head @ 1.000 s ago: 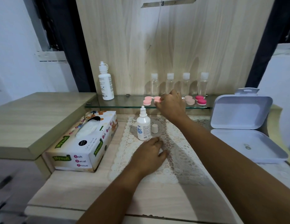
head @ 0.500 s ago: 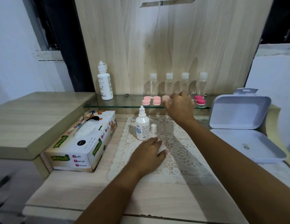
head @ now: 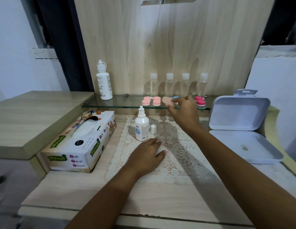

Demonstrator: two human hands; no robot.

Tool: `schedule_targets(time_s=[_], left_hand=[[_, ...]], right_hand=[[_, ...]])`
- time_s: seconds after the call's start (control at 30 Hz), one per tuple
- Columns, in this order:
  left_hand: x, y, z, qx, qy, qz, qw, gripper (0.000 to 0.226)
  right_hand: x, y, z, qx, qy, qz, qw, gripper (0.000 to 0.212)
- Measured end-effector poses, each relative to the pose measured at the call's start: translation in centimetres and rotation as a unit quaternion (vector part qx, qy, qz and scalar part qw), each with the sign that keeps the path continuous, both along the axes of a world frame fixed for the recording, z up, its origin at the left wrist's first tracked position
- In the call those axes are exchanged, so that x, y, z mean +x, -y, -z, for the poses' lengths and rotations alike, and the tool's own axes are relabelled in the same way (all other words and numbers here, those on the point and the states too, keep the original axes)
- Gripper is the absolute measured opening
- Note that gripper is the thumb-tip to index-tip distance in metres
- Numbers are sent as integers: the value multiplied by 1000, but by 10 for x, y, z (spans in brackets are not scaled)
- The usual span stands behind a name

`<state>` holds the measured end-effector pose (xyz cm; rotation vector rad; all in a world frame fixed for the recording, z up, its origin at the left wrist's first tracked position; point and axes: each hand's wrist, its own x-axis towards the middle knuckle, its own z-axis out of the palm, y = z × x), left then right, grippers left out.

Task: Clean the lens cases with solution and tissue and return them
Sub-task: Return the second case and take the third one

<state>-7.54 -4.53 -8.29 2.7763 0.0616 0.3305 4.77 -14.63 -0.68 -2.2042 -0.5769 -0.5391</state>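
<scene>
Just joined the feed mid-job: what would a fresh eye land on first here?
The right hand is up at the row of pink lens cases on the glass shelf; whether it grips one is unclear. Next comes the uncapped solution bottle, upright on the lace mat with its cap beside it and the left hand resting just in front. An open white box sits at the right.

The left hand (head: 144, 154) and right hand (head: 185, 111) are both bare. The left forearm (head: 102, 197) and right forearm (head: 239, 164) show uncovered skin along all their visible length, narrowing at the wrists.
</scene>
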Motion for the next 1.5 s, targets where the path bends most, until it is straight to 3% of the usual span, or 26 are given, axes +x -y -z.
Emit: schedule_targets(time_s=[0.13,0.47,0.7,0.83,1.03,1.5], left_hand=[[0,-1,1,-18,7,0,1000,49],[5,-5,3,-136,39,-10,990,49],[6,-6,7,-118,64,46,990,41],[8,-9,9,-119,72,49,989,26],[7,-6,6,-102,64,45,992,34],[4,-6,5,-105,105,61,987,25]], right_hand=[[-30,29,15,1,-13,-60,998,35],[-60,72,67,-141,-82,-109,981,29],[-60,73,73,-146,-72,-141,976,26],[-60,72,74,-144,-73,-146,976,31],[-59,71,75,-143,-80,-150,975,28],[-58,69,81,-201,-30,-136,970,30]])
